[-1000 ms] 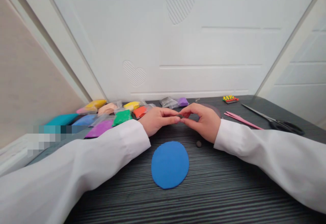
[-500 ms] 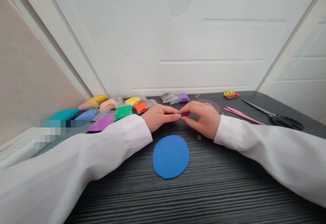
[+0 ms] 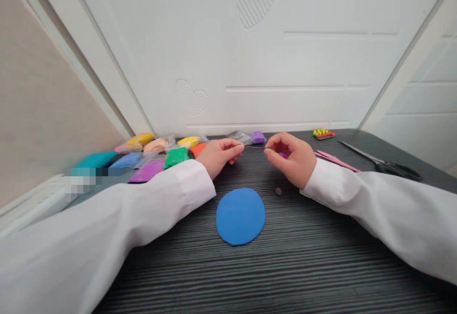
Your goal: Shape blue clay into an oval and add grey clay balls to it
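A thin dark strand of clay point(image 3: 255, 146) stretches between my hands, above the table. My left hand point(image 3: 219, 154) pinches one end between thumb and forefinger. My right hand point(image 3: 291, 158) pinches the other end, and a tiny purple bit point(image 3: 283, 155) shows inside its curled fingers. Below the hands lies a flat blue clay disc point(image 3: 240, 216), touching neither hand. A small dark clay ball point(image 3: 278, 191) sits on the table just below my right hand.
Several bagged clay packs, such as a green one point(image 3: 175, 157), line the back left of the dark wood-grain table point(image 3: 285, 276). To the right lie pink strips point(image 3: 335, 160), black-handled scissors point(image 3: 387, 167) and a small tray of coloured bits point(image 3: 323, 134). A white door point(image 3: 250, 56) stands behind.
My hands have moved apart, and the dark clay pinched between them now shows as a long thin strand. The view has shifted slightly, and the table items sit a little higher.
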The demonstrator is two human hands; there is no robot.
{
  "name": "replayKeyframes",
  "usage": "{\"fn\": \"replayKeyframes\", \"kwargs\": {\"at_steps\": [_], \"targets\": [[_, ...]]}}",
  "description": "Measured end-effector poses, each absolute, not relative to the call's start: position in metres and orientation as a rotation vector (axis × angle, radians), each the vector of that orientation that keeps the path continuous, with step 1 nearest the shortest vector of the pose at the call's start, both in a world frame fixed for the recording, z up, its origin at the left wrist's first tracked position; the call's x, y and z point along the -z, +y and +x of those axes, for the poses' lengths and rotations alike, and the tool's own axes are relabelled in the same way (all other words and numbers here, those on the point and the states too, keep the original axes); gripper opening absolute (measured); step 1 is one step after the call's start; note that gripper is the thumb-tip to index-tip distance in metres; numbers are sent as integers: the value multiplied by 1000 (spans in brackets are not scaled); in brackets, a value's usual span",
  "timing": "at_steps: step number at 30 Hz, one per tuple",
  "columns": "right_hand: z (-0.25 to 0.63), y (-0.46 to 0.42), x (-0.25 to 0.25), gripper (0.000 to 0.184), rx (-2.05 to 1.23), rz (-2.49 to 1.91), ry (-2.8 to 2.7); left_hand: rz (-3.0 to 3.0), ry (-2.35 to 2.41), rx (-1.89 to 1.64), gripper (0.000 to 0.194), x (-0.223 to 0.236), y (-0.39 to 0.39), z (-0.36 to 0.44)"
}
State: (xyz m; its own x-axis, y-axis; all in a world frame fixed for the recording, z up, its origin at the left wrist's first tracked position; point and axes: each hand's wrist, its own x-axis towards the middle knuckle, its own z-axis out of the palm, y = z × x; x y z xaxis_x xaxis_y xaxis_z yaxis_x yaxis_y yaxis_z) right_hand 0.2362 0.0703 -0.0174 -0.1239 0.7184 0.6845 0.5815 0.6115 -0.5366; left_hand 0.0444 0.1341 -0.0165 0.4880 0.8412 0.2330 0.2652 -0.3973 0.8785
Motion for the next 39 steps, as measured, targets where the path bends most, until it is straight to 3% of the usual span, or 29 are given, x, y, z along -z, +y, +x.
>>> {"fn": "replayKeyframes", "kwargs": {"at_steps": [9, 20, 27, 35, 39], "targets": [[234, 77, 22, 27, -198, -1011, -2015, 1985, 819, -705, 22, 10, 123, 49], [235, 75, 17, 13, -155, -1073, -2024, 1974, 795, -628, 23, 10, 123, 48], [234, 73, 17, 7, -210, -1119, -1991, 1941, 1087, -881, 26, 21, 140, 43], [237, 77, 24, 30, -448, -1098, -1917, 1939, 1181, -883, 29, 23, 147, 36], [239, 79, 23, 20, -602, -1129, -1812, 1941, 1183, -870, 29, 23, 146, 36]]}}
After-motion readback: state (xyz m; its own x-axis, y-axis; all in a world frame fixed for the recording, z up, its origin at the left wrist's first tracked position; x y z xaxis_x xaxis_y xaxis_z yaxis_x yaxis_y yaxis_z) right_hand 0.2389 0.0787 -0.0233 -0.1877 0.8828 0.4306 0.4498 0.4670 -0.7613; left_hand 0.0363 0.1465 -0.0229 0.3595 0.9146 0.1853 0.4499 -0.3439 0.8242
